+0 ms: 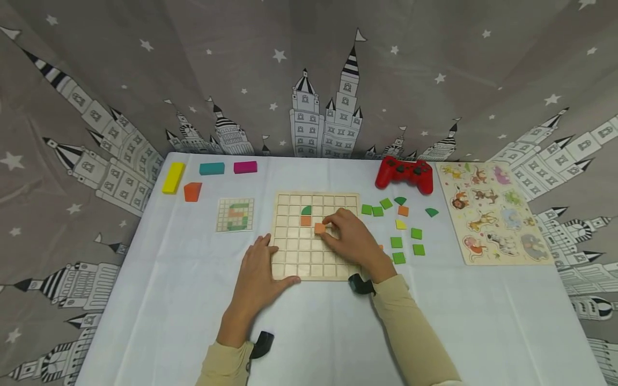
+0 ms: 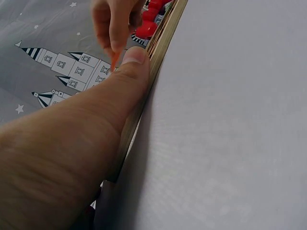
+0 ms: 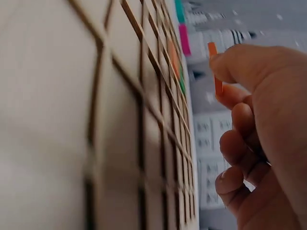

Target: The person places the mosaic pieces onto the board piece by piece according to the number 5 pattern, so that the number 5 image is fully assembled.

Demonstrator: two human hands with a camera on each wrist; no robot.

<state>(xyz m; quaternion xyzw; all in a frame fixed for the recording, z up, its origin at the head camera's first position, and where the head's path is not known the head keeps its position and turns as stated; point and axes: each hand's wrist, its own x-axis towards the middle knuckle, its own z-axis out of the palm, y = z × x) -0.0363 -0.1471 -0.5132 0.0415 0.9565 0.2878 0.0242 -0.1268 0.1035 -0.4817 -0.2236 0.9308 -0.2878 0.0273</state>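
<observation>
A: What is the right hand point(image 1: 351, 239) doing?

B: It pinches a small flat orange square tile point(image 1: 319, 228) between thumb and fingertips, over the middle of the pale wooden grid board point(image 1: 289, 257). The right wrist view shows the tile point(image 3: 214, 67) thin and edge-on, held just above the board's raised slats point(image 3: 139, 120).

A: And the left hand point(image 1: 258, 274)?

B: It lies flat with straight fingers on the white tablecloth point(image 1: 169, 300), its thumb point(image 2: 134, 60) pressed against the board's near-left edge point(image 2: 165, 36). It grips nothing.

A: What already sits in the grid?

B: A green quarter-round piece point(image 1: 306, 210) with an orange square point(image 1: 306, 220) just near of it, both left of the held tile, toward the far side.

A: What surrounds the board?

B: To the right, loose flat pieces: green squares point(image 1: 397, 242), a yellow wedge point(image 1: 401, 224), another orange square point(image 1: 403, 210) and green quarter-rounds point(image 1: 431, 212). To the left lies a small printed pattern card point(image 1: 235, 215) with a grid.

A: Farther out?

B: At the far left, chunky blocks: a yellow bar point(image 1: 173, 177), a teal bar point(image 1: 212, 168), a magenta bar point(image 1: 245, 167) and an orange trapezoid point(image 1: 192, 191). Far right of the board sits a glossy red game controller point(image 1: 404, 173), and beside it a wooden animal peg puzzle point(image 1: 492, 212). A grey cloth printed with castles and stars point(image 1: 309, 80) hangs behind.
</observation>
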